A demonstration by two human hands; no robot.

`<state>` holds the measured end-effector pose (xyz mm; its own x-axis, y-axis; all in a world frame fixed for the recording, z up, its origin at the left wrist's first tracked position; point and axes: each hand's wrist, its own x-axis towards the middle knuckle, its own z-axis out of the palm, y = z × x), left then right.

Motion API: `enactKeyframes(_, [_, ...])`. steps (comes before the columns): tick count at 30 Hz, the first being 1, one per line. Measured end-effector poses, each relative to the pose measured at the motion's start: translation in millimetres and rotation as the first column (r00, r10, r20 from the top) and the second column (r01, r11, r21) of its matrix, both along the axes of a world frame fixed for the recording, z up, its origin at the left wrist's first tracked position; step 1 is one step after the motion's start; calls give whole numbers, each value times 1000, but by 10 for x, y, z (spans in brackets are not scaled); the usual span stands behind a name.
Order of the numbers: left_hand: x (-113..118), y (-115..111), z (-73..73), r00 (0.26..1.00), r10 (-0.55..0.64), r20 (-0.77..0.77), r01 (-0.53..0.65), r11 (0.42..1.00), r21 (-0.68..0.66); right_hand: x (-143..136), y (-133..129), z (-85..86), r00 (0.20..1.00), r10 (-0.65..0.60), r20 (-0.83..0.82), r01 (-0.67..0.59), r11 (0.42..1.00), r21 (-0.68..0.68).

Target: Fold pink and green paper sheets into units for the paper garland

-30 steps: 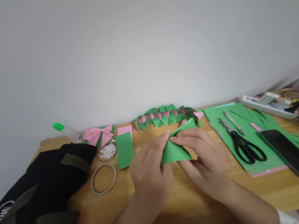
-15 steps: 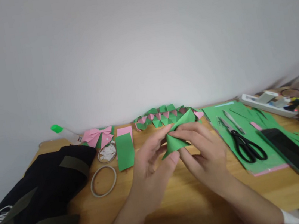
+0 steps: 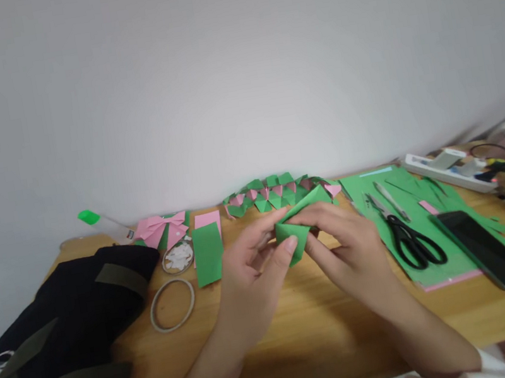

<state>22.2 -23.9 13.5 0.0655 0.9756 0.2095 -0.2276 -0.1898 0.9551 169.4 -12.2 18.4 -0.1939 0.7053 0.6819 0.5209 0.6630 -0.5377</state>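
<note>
Both hands grip one piece of folded green paper above the middle of the wooden table. My left hand is closed on its left side, the thumb pressing flat on the near face. On the right edge my right hand pinches it, with some fingers tucked behind and partly hidden. One pointed corner of the paper sticks up to the upper right. Behind the hands, against the wall, lies a chain of folded green and pink paper.
Left: green rectangles, a pink paper bow, a tape ring, a dish of white scraps, a green-capped tube and dark cloth. Right: scissors, a phone, green sheets and a power strip.
The lower part of the green paper has been folded over; its near flap now lies under my left thumb. The view has shifted slightly.
</note>
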Motion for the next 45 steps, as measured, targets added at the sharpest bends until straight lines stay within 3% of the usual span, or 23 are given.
enactKeyframes(7, [-2,18,2,999,37,-7,-37,999,6,-3,-27,24,990,-59,-125,38,986,-164])
enactKeyframes(15, [-25,68,-15,995,79,56,-79,997,-4,40,-80,86,981,-30,-193,-39,938,-344])
enactKeyframes(28, [-36,112,-47,988,140,69,-134,987,-85,19,-141,106,988,-148,-49,136,971,-196])
enactKeyframes(31, [-54,122,-38,985,160,57,-154,983,-103,46,-179,121,960,-269,-73,264,962,-67])
enactKeyframes(34, [-73,125,-27,985,172,24,-169,981,-95,113,-173,140,917,-378,-126,389,918,77])
enactKeyframes(37, [-81,126,-22,985,172,2,-172,982,-83,199,-120,146,957,-285,-47,287,957,46])
enactKeyframes(39, [-80,120,-17,986,166,-17,-167,983,-82,241,-89,140,993,-115,-25,112,987,-115])
enactKeyframes(41, [-74,108,-5,987,158,-41,-160,984,-78,258,-79,132,999,-12,-53,-1,971,-239])
enactKeyframes(45, [-61,67,29,984,159,-86,-164,985,-56,248,-98,127,999,-23,-47,8,955,-297])
